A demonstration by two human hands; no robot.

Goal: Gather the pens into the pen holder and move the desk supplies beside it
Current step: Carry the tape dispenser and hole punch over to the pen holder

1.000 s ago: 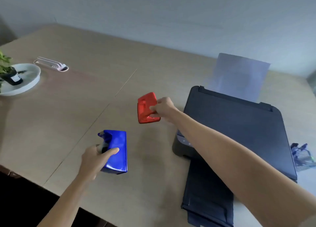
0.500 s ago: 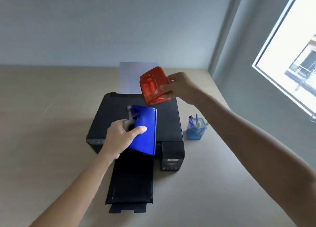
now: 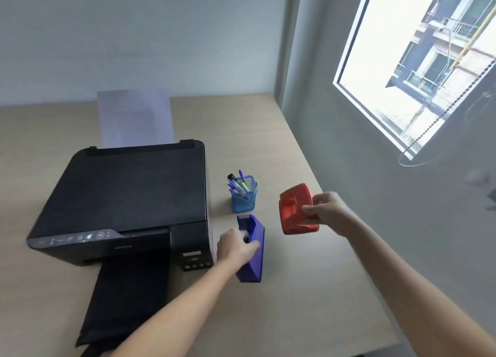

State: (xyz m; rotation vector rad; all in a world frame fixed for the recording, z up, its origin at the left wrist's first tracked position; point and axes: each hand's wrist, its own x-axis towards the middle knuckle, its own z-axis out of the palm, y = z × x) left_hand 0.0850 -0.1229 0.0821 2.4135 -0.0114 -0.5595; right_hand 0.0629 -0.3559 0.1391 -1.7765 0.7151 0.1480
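Observation:
A blue mesh pen holder [image 3: 243, 201] stands on the desk right of the printer, with several pens [image 3: 240, 184] sticking out of it. My left hand [image 3: 236, 245] grips a blue tape dispenser [image 3: 252, 249] just in front of the holder, low at the desk surface. My right hand [image 3: 328, 213] holds a red hole punch [image 3: 295, 209] in the air to the right of the holder, tilted on its side. I cannot tell whether the dispenser touches the desk.
A black printer [image 3: 128, 195] with a paper sheet [image 3: 134, 117] in its rear feed and an extended front tray [image 3: 126, 297] fills the left. The desk's right edge [image 3: 322, 190] meets a grey wall with a window [image 3: 418, 61].
Both hands carried the dispenser and punch from over the printer rightward and down to either side of the pen holder. My view turned right, so the printer now sits at the left.

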